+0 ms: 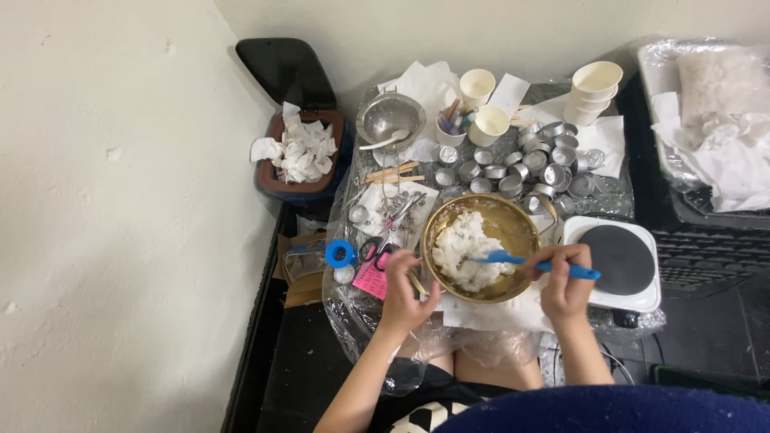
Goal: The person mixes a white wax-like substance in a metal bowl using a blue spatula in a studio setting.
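A brass-coloured bowl point(513, 220) sits in front of me on a plastic-covered low table, with a mound of white flaky wax point(464, 250) inside. My right hand point(565, 282) grips the handle of a blue spatula point(513, 260), whose blade rests in the white mass. My left hand point(407, 290) holds the bowl's left rim, with a thin wooden stick beside its fingers.
Several small metal tealight cups point(529, 164) crowd the table behind the bowl, with paper cups point(595, 87), a metal strainer point(391, 116) and wooden sticks. A white single hot plate point(618, 261) stands at the right. A bin full of tissues point(301, 152) stands left; scissors and a blue tape roll point(341, 253) lie nearby.
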